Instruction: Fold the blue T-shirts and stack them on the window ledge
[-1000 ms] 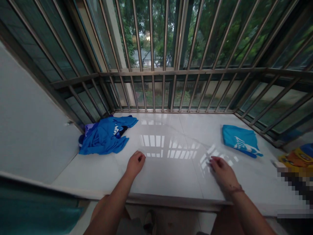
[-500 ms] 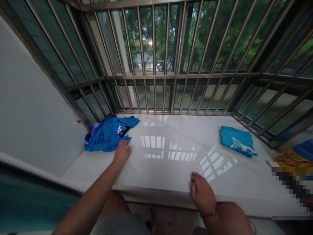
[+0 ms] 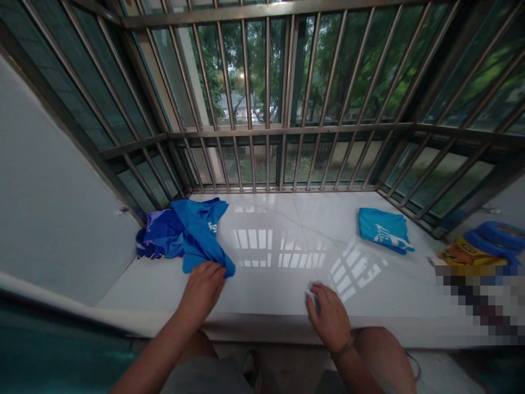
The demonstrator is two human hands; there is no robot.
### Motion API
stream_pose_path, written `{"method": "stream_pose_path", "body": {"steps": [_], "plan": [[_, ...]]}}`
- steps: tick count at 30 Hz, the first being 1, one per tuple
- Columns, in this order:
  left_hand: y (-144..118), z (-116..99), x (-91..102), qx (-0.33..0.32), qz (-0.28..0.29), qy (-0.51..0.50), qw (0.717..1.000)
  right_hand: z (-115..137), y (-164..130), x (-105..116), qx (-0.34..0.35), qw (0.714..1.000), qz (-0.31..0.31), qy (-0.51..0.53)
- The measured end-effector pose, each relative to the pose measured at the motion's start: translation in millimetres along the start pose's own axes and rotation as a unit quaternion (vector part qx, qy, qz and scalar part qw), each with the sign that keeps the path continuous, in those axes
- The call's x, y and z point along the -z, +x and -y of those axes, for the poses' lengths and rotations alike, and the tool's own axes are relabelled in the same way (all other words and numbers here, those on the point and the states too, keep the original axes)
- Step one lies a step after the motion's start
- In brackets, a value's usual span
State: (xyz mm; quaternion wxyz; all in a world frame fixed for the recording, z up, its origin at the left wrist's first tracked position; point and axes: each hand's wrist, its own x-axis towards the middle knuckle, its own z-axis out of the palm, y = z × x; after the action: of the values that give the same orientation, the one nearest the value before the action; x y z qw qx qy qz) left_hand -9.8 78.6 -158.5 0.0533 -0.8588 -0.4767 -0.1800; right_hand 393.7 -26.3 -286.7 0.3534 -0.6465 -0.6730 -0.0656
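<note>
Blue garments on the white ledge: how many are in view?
2 clear ones: a crumpled blue garment at the left, gripped by the left hand, and a folded one at the right. Darker blue-purple cloth beneath the crumpled one may be a third.

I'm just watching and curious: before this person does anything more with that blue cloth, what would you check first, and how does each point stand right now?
1. Left hand has hold of the crumpled blue garment: ok, the fingers pinch its near edge.
2. Right hand is free: ok, it rests flat on the white ledge, holding nothing.
3. Bare ledge between the hands for laying the cloth out: ok.
4. Garment is free of the darker blue and purple cloth beside it: cannot tell, they overlap.
5. Folded blue garment lies out of the way: ok, far right by the window bars.
</note>
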Motion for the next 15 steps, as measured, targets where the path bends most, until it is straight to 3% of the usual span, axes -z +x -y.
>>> {"method": "stream_pose_path", "body": {"steps": [2,4,7,9,11,13,15], "plan": [[-21.3,-53.1,-9.7,-0.078,-0.047,-0.063,0.994,24.0,-3.7,3.4,0.000,0.996,0.046,0.071],[-40.6,-100.7,-16.3,-0.132,-0.060,-0.118,0.982,53.6,-10.4,7.4,0.008,0.983,0.110,0.146],[-62.7,-145.7,-14.2,-0.204,-0.087,-0.173,0.960,93.6,-18.4,19.0,-0.018,0.954,0.190,0.230],[-74.1,-151.7,-2.1,-0.209,-0.110,-0.196,0.952,108.7,-18.8,32.9,-0.052,0.934,0.234,0.264],[-84.1,-141.7,18.9,-0.164,-0.122,-0.220,0.954,112.9,-15.3,51.7,-0.082,0.923,0.258,0.275],[-92.1,-124.0,46.7,-0.071,-0.120,-0.251,0.958,109.5,-8.3,73.8,-0.099,0.928,0.241,0.265],[-95.0,-107.5,77.0,0.056,-0.122,-0.285,0.949,103.8,3.0,97.6,-0.107,0.945,0.186,0.248]]}}
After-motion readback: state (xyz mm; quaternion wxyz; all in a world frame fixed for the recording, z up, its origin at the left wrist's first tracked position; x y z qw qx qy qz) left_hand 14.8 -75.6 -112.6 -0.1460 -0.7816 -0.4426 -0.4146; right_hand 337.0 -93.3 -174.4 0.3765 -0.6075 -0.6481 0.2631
